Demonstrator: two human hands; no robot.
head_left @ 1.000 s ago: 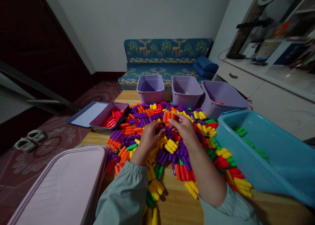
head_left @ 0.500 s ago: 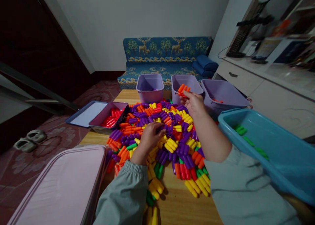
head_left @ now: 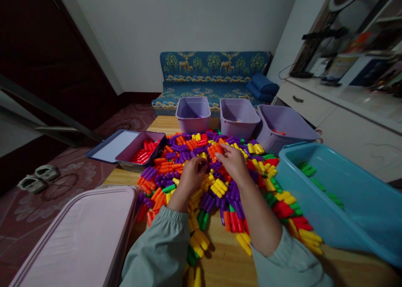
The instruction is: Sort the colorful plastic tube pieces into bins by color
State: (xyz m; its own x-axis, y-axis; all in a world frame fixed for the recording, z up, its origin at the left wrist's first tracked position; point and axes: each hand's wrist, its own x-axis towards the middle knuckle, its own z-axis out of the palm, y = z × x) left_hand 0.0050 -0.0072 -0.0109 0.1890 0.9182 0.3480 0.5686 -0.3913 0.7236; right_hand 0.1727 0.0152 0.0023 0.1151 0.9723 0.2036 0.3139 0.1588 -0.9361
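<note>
Bullet-shaped plastic building blocks in purple, yellow, orange, red and green lie in a wide pile. Over the pile's middle, my right hand (head_left: 231, 161) pinches an orange block (head_left: 215, 149) made of joined tubes. My left hand (head_left: 192, 174) rests low on the pile with its fingers curled in; whatever they grip is hidden. Just right of the left fingers lies a yellow block (head_left: 219, 188) among purple blocks (head_left: 233, 192).
Three lilac bins (head_left: 193, 123) line the table's far side. A blue tub (head_left: 354, 211) with green blocks (head_left: 307, 169) stands right. A hinged box (head_left: 140, 164) holding red blocks is at left, near a pale pink lid (head_left: 81, 236). A patterned sofa (head_left: 213, 69) stands behind.
My right hand has come back from the middle lilac bin toward my left hand, lowering the orange block over the pile. My left hand has stayed nearly in place.
</note>
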